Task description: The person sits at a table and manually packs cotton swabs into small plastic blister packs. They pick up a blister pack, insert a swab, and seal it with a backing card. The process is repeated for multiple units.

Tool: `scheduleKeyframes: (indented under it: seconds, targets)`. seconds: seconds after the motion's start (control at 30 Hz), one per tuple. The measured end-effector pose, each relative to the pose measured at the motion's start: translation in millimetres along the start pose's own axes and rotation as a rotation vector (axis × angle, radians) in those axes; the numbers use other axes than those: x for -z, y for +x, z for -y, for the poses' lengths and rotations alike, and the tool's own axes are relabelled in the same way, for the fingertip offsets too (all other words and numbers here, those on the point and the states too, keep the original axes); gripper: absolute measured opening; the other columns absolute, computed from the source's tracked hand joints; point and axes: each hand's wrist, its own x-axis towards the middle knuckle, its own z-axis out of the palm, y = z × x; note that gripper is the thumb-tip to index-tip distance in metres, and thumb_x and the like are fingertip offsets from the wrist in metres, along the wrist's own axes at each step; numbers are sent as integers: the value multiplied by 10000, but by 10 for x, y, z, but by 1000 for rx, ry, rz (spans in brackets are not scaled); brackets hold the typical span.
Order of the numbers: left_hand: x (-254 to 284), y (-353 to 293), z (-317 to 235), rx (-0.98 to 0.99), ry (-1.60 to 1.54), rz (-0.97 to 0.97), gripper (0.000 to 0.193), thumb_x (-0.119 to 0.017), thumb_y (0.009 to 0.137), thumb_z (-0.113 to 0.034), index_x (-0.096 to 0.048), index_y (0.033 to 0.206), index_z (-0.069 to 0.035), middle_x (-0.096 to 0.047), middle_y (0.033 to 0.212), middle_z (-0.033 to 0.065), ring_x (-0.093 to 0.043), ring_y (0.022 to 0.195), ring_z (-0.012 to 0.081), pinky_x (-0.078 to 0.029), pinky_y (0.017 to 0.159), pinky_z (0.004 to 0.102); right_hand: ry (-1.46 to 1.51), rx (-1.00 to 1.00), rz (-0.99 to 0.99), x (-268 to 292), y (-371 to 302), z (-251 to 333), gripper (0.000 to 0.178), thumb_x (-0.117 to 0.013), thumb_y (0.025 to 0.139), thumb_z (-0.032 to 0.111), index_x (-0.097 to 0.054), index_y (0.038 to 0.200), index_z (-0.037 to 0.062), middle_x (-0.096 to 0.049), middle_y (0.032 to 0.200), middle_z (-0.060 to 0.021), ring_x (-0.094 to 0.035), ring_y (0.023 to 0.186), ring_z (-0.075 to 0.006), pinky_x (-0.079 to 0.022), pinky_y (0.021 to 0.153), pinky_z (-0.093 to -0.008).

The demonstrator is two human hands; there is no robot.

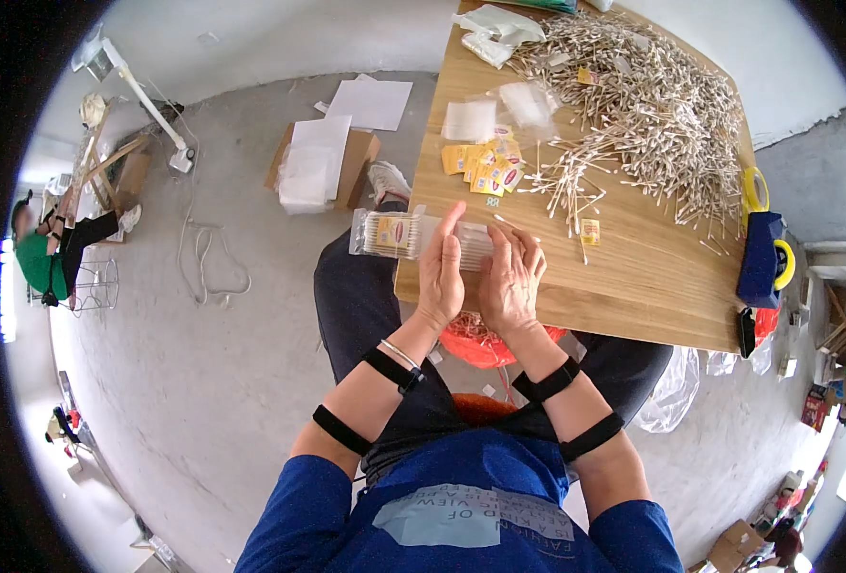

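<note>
A row of white cotton swabs (475, 244) lies near the table's front left edge, between my two hands. My left hand (442, 272) stands on edge against its left side, fingers stretched out. On the other side my right hand (511, 282) rests against the row, its fingers extended and slightly bent; its palm is hidden. Left of my left hand, a clear packet of cotton swabs (388, 235) with a yellow label sticks out past the table's left edge. Beyond my hands are several yellow cards (492, 172) and a loose spread of swabs (566, 181).
A large heap of cotton swabs (652, 105) covers the far right of the wooden table (652, 286). Clear plastic bags (528, 103) lie at its left. A blue tape dispenser (762, 258) sits at the right edge. Below hangs a red bag (480, 346). A person (46, 253) sits far left.
</note>
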Motion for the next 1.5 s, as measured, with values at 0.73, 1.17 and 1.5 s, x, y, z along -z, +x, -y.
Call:
scheduleKeyframes:
  seconds: [0.73,1.17,1.5]
  targets:
    - [19,-16,-6,10,66,86,562,-296,1039,-390,-380,1399,33,-411,1437,162,-366,1341,235,-264,1128,361,-51,-122,-147,206,102,-565,271,-655,770,56,-659,1036,105,-563,1036,-86,-488,1029,-324,-370,915,-445]
    - [-3,-24,95,-43,-11,-26,483,-318,1040,-273,-406,1373,66,-473,1389,179,-423,1307,248,-295,1094,330,172,33,17,68,283,-428,287,-587,740,-46,-686,982,71,-594,934,-111,-526,922,-324,-429,851,-439]
    - [23,-35,102,27,-146,2,563,-313,1038,-366,-321,1419,48,-347,1466,176,-298,1378,238,-216,1148,363,-38,-62,-114,39,153,-208,297,-596,784,10,-646,1066,87,-562,1147,-77,-468,1089,-323,-348,949,-465]
